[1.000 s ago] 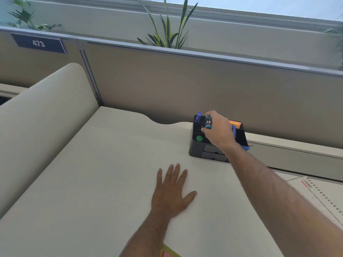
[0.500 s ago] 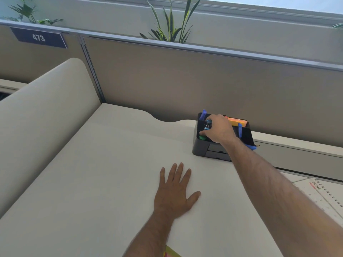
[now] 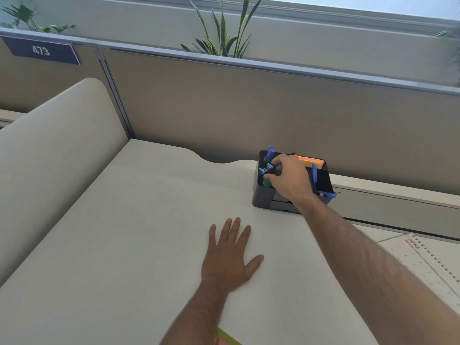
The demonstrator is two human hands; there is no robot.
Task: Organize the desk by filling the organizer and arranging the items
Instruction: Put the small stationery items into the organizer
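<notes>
Surface (image 3: 139, 245), pale beige and mostly bare, fills the head view and runs back to a grey-brown partition (image 3: 249, 108) that carries a blue plate reading 473 (image 3: 42, 51); long green plant leaves (image 3: 221, 31) rise behind the partition's top rail. A curved beige divider (image 3: 49, 150) stands along the left side. At the right edge lies a spiral-bound calendar (image 3: 433, 260) printed with the word JUNE. The black organizer (image 3: 263, 195) sits at the far edge of the surface, near the partition and right of centre. The right hand (image 3: 290, 180) reaches over its left compartments, fingers curled around a small dark item with a blue label (image 3: 268, 168), held just above or inside the compartment; which one I cannot tell. The left hand (image 3: 230, 257) lies flat on the surface with fingers spread, palm down, well in front of the organizer and holding nothing. An orange pad (image 3: 312, 161) stands in the organizer's back slot. Blue pens (image 3: 270, 153) stick up from the compartments, and a green round object (image 3: 266, 183) shows beneath the right fingers. A yellow and pink paper corner (image 3: 224, 338) peeks in at the bottom edge.
</notes>
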